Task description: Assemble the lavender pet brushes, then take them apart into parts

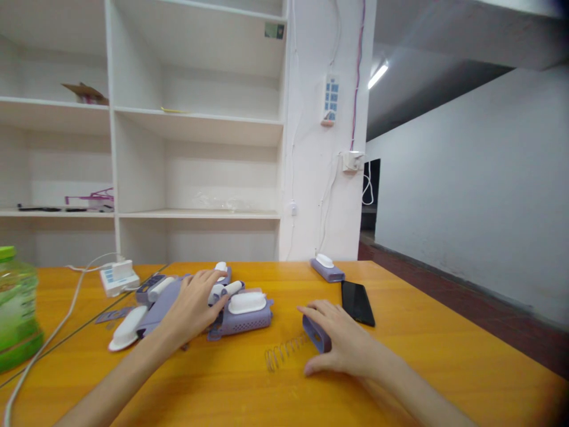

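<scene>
Two bare forearms enter from the bottom edge and run forward over the orange table (422, 332). Right hand (340, 344) lies palm down, fingers loosely curled over a purple plastic shell (316, 334), thumb on the table beside it; the grip looks like a light cover and not a firm clamp. A bare wire spring (284, 351) lies on the table just left of that shell, one end close to it or touching (cannot tell which). Left hand (193, 305) rests spread on a heap of purple and white parts (178, 299), fingertips at a small white roller (229, 289); fingers apart, nothing closed in them as far as the view shows. Just right of the heap sits an assembled purple unit with a white cap (246, 311); a second such unit (326, 268) stands well apart at the far edge. A dark phone (358, 302) lies flat, near the right hand on its far side. Left margin: a green bottle (15, 308), a white power strip (118, 277) with its cable trailing toward the camera. White shelves (195, 124) behind. Judgement: the work in hand reads as a pick-and-fit step, with one hand selecting a part from the heap and the other steadying the shell. The next move would call for closing the left fingers on one small part without disturbing the pile, and for keeping the shell from sliding onto the spring.
</scene>
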Demonstrator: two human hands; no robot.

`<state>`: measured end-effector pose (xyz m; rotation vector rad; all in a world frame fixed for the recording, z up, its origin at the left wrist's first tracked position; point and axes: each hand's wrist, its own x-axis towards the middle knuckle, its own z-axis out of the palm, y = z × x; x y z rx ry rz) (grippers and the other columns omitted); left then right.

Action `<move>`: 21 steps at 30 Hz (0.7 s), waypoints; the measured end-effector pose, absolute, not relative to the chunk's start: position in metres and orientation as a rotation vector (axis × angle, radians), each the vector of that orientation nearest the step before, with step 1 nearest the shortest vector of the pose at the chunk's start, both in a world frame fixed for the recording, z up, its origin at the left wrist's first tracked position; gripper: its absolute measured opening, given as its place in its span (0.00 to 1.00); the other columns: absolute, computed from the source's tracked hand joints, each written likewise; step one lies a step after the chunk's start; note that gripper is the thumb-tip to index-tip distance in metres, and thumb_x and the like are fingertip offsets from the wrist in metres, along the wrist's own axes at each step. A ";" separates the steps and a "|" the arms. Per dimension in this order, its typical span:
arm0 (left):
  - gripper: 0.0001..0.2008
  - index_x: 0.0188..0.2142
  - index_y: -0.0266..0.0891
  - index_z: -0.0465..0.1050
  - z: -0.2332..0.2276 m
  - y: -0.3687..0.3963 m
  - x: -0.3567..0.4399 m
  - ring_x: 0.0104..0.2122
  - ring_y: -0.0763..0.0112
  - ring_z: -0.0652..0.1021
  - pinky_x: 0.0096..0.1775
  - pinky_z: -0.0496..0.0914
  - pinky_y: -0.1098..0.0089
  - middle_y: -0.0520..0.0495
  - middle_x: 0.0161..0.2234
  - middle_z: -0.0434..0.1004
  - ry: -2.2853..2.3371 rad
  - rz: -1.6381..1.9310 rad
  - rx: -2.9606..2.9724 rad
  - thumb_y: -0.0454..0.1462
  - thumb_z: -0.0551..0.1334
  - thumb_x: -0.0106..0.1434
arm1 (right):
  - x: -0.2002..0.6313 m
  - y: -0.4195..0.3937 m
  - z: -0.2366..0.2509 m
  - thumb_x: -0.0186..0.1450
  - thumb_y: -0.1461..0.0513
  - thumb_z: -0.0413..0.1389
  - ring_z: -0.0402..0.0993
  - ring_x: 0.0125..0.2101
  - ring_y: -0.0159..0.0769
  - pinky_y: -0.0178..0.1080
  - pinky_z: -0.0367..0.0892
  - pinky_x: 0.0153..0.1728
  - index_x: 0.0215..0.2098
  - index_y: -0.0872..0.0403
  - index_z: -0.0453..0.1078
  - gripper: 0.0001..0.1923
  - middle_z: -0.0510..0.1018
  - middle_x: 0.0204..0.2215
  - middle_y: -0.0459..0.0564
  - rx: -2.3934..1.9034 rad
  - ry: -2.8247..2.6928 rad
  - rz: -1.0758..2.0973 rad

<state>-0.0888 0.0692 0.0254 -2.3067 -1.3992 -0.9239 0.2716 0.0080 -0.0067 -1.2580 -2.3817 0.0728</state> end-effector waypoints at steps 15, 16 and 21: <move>0.07 0.41 0.40 0.77 -0.027 -0.003 0.023 0.44 0.52 0.74 0.49 0.67 0.52 0.42 0.44 0.79 -1.159 -0.431 -2.789 0.39 0.67 0.65 | 0.205 -0.016 -0.023 0.48 0.42 0.72 0.68 0.54 0.54 0.52 0.64 0.58 0.66 0.54 0.60 0.55 0.73 0.54 0.59 -1.195 -2.228 0.291; 0.06 0.39 0.40 0.77 -0.029 -0.001 0.022 0.44 0.53 0.74 0.49 0.67 0.52 0.42 0.43 0.79 -1.167 -0.450 -2.796 0.39 0.67 0.65 | 0.202 -0.018 -0.023 0.49 0.42 0.71 0.68 0.54 0.54 0.53 0.64 0.58 0.66 0.54 0.60 0.54 0.73 0.55 0.59 -1.175 -2.240 0.305; 0.02 0.38 0.44 0.78 -0.039 0.000 0.016 0.45 0.57 0.74 0.49 0.69 0.58 0.45 0.42 0.79 -1.145 -0.742 -2.862 0.38 0.66 0.66 | 0.203 -0.020 -0.021 0.51 0.42 0.70 0.69 0.51 0.50 0.50 0.66 0.56 0.64 0.51 0.62 0.49 0.74 0.52 0.55 -1.025 -2.311 0.330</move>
